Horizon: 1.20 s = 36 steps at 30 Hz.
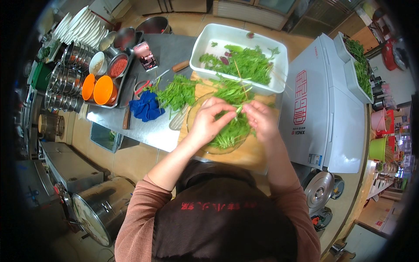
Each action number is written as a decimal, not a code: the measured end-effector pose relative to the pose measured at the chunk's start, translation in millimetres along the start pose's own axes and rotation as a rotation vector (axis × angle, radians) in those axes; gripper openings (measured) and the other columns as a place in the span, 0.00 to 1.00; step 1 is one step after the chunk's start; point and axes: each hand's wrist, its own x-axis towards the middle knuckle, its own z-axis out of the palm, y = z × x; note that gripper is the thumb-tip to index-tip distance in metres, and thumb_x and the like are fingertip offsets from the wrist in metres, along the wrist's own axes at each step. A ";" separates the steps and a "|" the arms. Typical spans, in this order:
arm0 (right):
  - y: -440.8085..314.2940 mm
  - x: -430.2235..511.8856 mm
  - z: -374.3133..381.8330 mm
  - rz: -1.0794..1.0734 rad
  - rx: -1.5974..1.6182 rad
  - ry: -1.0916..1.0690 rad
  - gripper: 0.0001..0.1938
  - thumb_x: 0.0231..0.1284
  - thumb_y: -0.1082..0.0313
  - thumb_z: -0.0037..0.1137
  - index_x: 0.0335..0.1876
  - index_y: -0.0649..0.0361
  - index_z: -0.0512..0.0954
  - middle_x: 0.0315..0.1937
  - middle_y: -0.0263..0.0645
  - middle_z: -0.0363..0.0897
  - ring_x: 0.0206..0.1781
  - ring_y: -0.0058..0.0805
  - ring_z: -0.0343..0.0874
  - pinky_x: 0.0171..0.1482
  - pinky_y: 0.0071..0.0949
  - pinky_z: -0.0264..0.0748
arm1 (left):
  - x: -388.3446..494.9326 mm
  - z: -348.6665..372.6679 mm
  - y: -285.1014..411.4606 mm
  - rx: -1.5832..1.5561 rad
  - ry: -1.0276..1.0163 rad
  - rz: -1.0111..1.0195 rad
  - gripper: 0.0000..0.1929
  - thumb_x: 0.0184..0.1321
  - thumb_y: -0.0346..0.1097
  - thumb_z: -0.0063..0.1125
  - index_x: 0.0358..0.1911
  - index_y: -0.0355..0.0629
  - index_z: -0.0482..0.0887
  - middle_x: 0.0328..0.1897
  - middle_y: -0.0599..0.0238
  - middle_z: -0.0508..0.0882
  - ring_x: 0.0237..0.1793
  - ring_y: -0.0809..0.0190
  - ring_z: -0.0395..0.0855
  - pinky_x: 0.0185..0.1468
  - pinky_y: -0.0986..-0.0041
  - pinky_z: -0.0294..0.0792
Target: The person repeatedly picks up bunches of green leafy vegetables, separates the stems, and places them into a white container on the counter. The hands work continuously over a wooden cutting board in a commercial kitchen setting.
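My left hand pinches a small bunch of green stems between thumb and forefinger. From the other side, my right hand grips the same stems with its fingertips. A thin wooden skewer slants down to my right fingertips; whether they hold it I cannot tell. Beneath both hands a clear glass plate bears leafy greens with cut stems. It rests on a wooden cutting board. Just beyond is a white plastic tub with more leafy greens and a few purple-red pieces.
Left of the board lie a heap of greens, a blue cloth, red-handled scissors, a wooden-handled knife and a phone. A metal tray holds orange cups. A white chest freezer stands to the right.
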 end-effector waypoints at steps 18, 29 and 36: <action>31.0 13.9 3.2 -0.251 -0.576 -0.045 0.17 0.54 0.72 0.63 0.51 0.60 0.78 0.38 0.29 0.75 0.29 0.10 0.65 0.34 0.12 0.65 | -4.7 -34.4 -28.4 -0.936 0.064 -0.537 0.05 0.61 0.35 0.54 0.36 0.44 0.79 0.36 0.73 0.80 0.38 0.74 0.72 0.47 0.81 0.62; 25.2 14.7 12.2 -0.352 -0.134 -0.042 0.10 0.61 0.73 0.56 0.47 0.62 0.79 0.46 0.36 0.77 0.45 0.19 0.76 0.49 0.20 0.73 | -10.7 -7.4 -19.0 -0.751 -0.184 -0.426 0.06 0.64 0.33 0.52 0.39 0.41 0.79 0.38 0.69 0.82 0.43 0.71 0.77 0.53 0.77 0.65; 10.9 0.9 2.9 -0.313 -0.563 0.042 0.04 0.56 0.73 0.60 0.35 0.61 0.79 0.33 0.30 0.75 0.34 0.15 0.72 0.37 0.15 0.66 | -9.8 -13.2 -14.9 -0.634 -0.277 -0.440 0.10 0.64 0.37 0.54 0.42 0.39 0.81 0.40 0.69 0.83 0.44 0.72 0.77 0.53 0.78 0.66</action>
